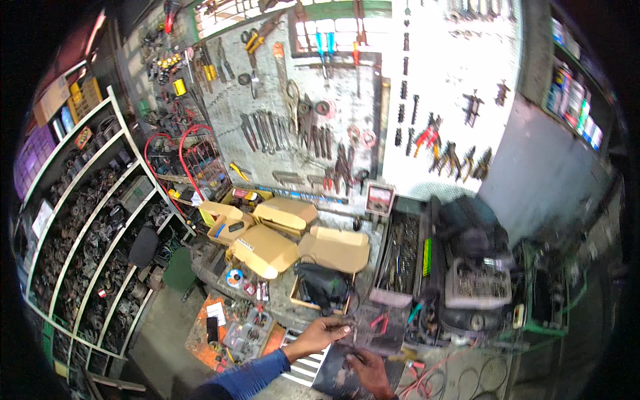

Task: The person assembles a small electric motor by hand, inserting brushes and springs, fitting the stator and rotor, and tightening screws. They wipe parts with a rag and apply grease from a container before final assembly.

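Note:
My left hand (318, 335), at the end of a blue sleeve, reaches over the front of the bench with thumb and fingers pinched together. Whatever sits in that pinch is too small and dark to name. Close by, to the lower right, my right hand (371, 375) is held with its fingers curled in over a dark flat panel (328, 379); anything between them is hidden. Just beyond both hands lies a red-handled tool (380, 325) on a dark flat surface. An open cardboard box (298, 300) holding a black item (323, 285) stands past my left hand.
Open cardboard boxes (267, 250) crowd the bench. A divided clear case (248, 337) and a phone (213, 329) rest on an orange surface at left. Metal shelves (87, 260) of parts stand farther left. A parts tray (478, 283) and loose cables (433, 381) are at right; tools cover the wall.

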